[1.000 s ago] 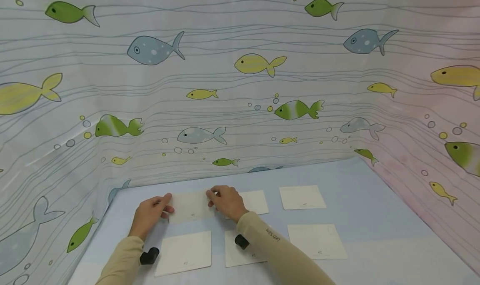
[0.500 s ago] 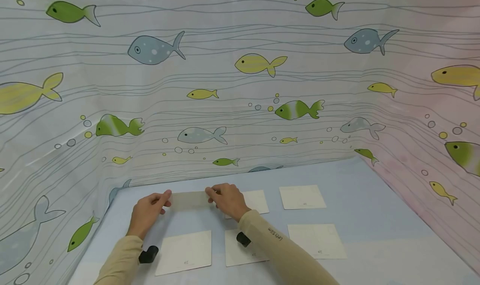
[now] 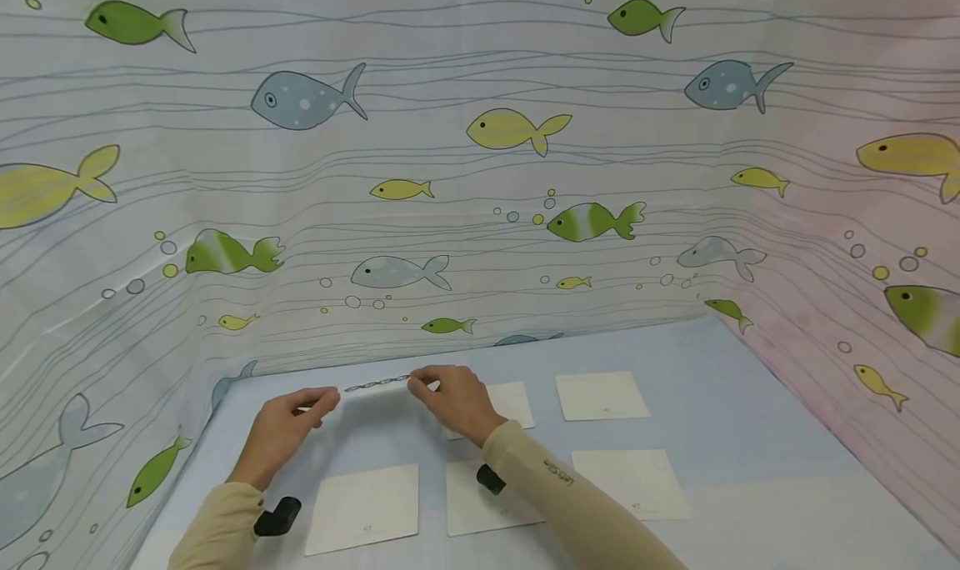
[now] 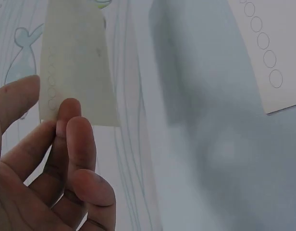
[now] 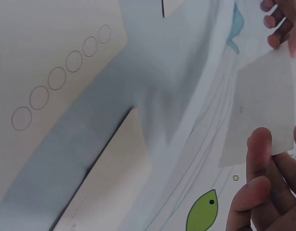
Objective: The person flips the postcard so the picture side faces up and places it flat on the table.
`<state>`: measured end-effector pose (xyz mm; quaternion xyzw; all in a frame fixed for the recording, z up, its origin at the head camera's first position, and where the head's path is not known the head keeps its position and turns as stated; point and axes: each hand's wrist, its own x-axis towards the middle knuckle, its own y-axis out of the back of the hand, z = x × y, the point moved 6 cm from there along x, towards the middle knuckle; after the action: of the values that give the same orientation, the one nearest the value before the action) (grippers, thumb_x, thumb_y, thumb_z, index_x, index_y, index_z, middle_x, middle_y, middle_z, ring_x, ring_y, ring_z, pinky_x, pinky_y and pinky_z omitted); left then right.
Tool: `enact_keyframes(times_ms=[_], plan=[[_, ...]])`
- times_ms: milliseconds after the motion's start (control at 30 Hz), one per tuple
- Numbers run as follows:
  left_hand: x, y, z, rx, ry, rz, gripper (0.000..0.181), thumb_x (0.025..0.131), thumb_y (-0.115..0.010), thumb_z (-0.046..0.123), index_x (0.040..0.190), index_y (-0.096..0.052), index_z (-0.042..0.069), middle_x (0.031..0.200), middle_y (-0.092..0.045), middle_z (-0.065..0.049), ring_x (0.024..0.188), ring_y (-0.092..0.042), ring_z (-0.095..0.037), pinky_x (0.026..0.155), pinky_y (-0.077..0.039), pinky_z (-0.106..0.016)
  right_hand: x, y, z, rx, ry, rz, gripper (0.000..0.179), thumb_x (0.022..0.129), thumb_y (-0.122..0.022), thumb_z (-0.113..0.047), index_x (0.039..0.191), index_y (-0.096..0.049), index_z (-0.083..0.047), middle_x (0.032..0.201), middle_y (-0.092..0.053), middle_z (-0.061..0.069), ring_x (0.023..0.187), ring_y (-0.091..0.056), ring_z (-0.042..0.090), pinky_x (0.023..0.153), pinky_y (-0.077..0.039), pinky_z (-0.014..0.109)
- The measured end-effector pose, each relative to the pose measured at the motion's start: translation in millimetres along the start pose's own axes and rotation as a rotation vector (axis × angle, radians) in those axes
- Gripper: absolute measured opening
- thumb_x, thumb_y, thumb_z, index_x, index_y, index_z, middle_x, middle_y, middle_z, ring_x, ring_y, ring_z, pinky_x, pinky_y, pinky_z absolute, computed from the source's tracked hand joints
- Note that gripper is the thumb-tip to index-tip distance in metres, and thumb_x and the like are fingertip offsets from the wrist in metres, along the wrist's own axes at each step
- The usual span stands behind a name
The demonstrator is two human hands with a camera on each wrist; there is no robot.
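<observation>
In the head view, a postcard [image 3: 375, 383] is raised above the far left of the table, seen nearly edge-on as a thin strip with a row of small ovals. My left hand [image 3: 292, 424] is at its left end. In the left wrist view the thumb [image 4: 23, 98] meets the edge of the card [image 4: 83, 72] and the other fingertips overlap its lower corner. My right hand [image 3: 457, 403] pinches the opposite end. The right wrist view shows right fingers [image 5: 261, 149] over the lower corner of the card [image 5: 263, 101], partly hiding it.
Several similar cards lie flat in two rows: one [image 3: 602, 397] at back right, another [image 3: 512, 403] partly behind my right hand, and front ones [image 3: 633, 487] nearer me, including one [image 3: 363, 503] at left. A fish-patterned sheet [image 3: 465, 220] encloses the pale blue table [image 3: 735, 428].
The card has been lifted from the table and turned from flat to nearly edge-on between both hands. My left hand has shifted slightly left. The other cards stay where they lie.
</observation>
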<state>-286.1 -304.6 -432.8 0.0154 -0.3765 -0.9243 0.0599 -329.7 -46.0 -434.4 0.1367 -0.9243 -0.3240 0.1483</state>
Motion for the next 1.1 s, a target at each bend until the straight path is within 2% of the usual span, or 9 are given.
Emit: enact_keyframes(times_ms=[133,233,467,600,733,900,1100], plan=[[-3.0,5.1,6.1,0.033,-0.04,0.009,0.065,0.092,-0.065,0.061,0.134,-0.067,0.012,0.118,-0.071,-0.008,0.098,-0.066,-0.024,0.076,-0.051,-0.035,-1.7,2,-5,-0.049,0.015,0.026,0.032,0.101,-0.062,-0.042,0.123,-0.074,-0.024,0.111,-0.073,-0.012,0.077,-0.06,-0.001,0.061,-0.049,0.022],[-5.2,7.6,8.8,0.093,-0.07,0.033,0.065,0.09,-0.068,0.062,0.132,-0.069,0.011,0.115,-0.07,-0.009,0.1,-0.066,-0.025,0.073,-0.05,-0.035,-2.7,1,-9,-0.096,0.036,0.04,0.03,0.099,-0.066,-0.041,0.121,-0.075,-0.024,0.106,-0.073,-0.013,0.074,-0.058,-0.002,0.058,-0.047,0.021],[-13.0,6.7,13.0,0.31,-0.153,0.103,0.061,0.087,-0.071,0.061,0.126,-0.073,0.014,0.101,-0.069,-0.001,0.082,-0.061,-0.017,0.059,-0.043,-0.032,-6.0,-3,-16,-0.222,0.082,0.027,0.029,0.094,-0.073,-0.039,0.119,-0.077,-0.023,0.094,-0.071,-0.016,0.067,-0.052,-0.001,0.056,-0.043,0.02],[-16.1,3.1,15.0,0.358,-0.183,0.115,0.055,0.086,-0.075,0.055,0.122,-0.075,0.014,0.095,-0.069,0.002,0.078,-0.061,-0.016,0.054,-0.043,-0.031,-6.7,-4,-16,-0.257,0.081,0.004,0.029,0.093,-0.075,-0.038,0.116,-0.077,-0.022,0.089,-0.07,-0.016,0.067,-0.051,0.001,0.057,-0.042,0.021],[-18.1,0.7,14.3,0.39,-0.185,0.103,0.051,0.085,-0.079,0.05,0.119,-0.076,0.013,0.093,-0.068,0.002,0.077,-0.06,-0.016,0.053,-0.042,-0.031,-9.3,-10,-14,-0.285,0.067,-0.042,0.028,0.092,-0.075,-0.037,0.115,-0.078,-0.02,0.088,-0.07,-0.015,0.072,-0.053,0.002,0.061,-0.044,0.022],[-18.0,-1.2,11.9,0.417,-0.165,0.056,0.055,0.083,-0.079,0.052,0.118,-0.075,0.01,0.092,-0.067,0.001,0.075,-0.057,-0.016,0.053,-0.041,-0.032,-13.3,-15,-12,-0.31,0.061,-0.081,0.028,0.092,-0.075,-0.037,0.113,-0.078,-0.019,0.088,-0.07,-0.014,0.081,-0.057,0.003,0.07,-0.048,0.026],[-17.8,-5.8,9.7,0.434,-0.143,-0.017,0.054,0.083,-0.079,0.052,0.116,-0.076,0.01,0.091,-0.067,0.002,0.073,-0.054,-0.017,0.055,-0.04,-0.032,-16.1,-23,-7,-0.328,0.035,-0.135,0.025,0.092,-0.076,-0.037,0.11,-0.079,-0.019,0.085,-0.067,-0.015,0.076,-0.054,0.004,0.068,-0.046,0.027]])
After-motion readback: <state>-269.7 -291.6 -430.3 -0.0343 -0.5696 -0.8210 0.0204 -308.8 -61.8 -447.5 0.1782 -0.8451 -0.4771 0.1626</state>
